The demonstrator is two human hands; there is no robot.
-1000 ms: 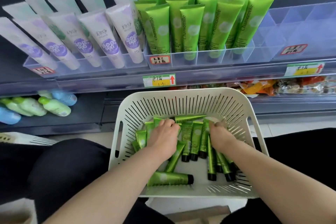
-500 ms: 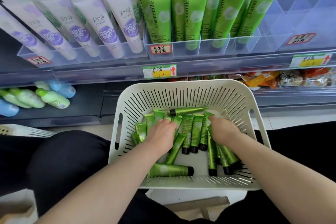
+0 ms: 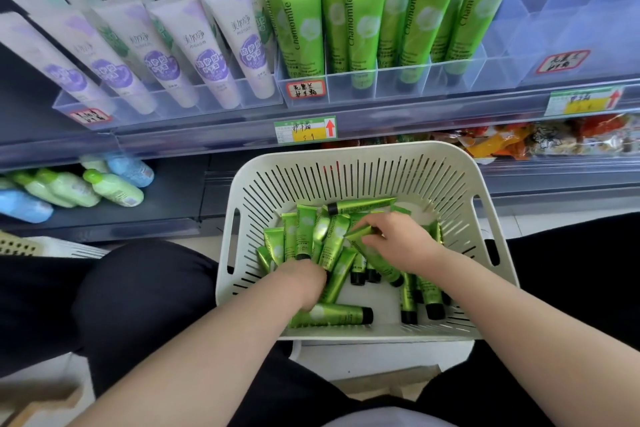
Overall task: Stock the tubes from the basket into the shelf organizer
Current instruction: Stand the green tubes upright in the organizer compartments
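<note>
Head view: green tubes gathered in the basket for the shelf

Small green tubes point(image 3: 332, 246) lie heaped and crossed in the white slotted basket point(image 3: 349, 156), which sits between the knees below the shelf. Each tube has a flat crimped tail at one end and a black cap at the other. They are judged to be light, with soft laminate bodies that dent if squeezed, and their glossy skin is likely to slide when several are taken together. The firmest hold is judged to be low on the body near the cap, or across the crimp, so that the cap can be dropped first into a slot.

The left hand point(image 3: 304, 279) is pressed down into the pile with its fingers curled under and hidden, so what it holds cannot be told. The right hand point(image 3: 398, 243) is closed loosely over the pile, and one tube point(image 3: 360, 230) is pinched at its fingertips.

Above, a clear shelf organizer point(image 3: 464, 80) holds taller green tubes point(image 3: 301, 24) standing cap down, with free compartments to the right. Purple-labelled white tubes point(image 3: 207, 55) fill the neighbouring tray on the left.
</note>
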